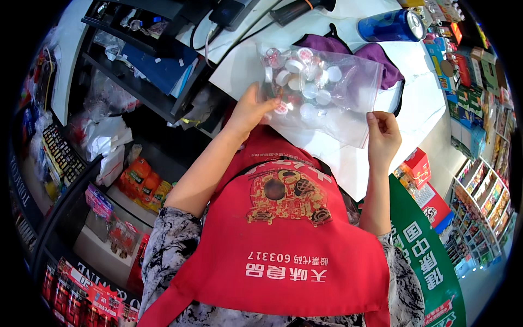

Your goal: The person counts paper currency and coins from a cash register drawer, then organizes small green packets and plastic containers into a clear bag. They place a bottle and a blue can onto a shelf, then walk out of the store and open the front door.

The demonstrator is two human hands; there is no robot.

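A clear plastic zip bag [347, 102] is held up over the white marbled counter [421, 90]. Inside it lie several white bottle caps [294, 66], some bearing red print, mostly towards its left and middle. My left hand [255, 108] grips the bag's lower left part, thumb on top. At the bag's right edge, my right hand [383, 131] pinches the lower corner between thumb and fingers. Behind the bag, partly covered by it, a purple cloth item with black straps [382, 65] rests on the counter.
A blue drink can [388, 25] lies at the counter's far side, near a black handheld device [300, 10] and cables. Dark open shelving [135, 81] with folders and plastic bags stands at the left. Product shelves [482, 196] and a red box [416, 167] are at the right.
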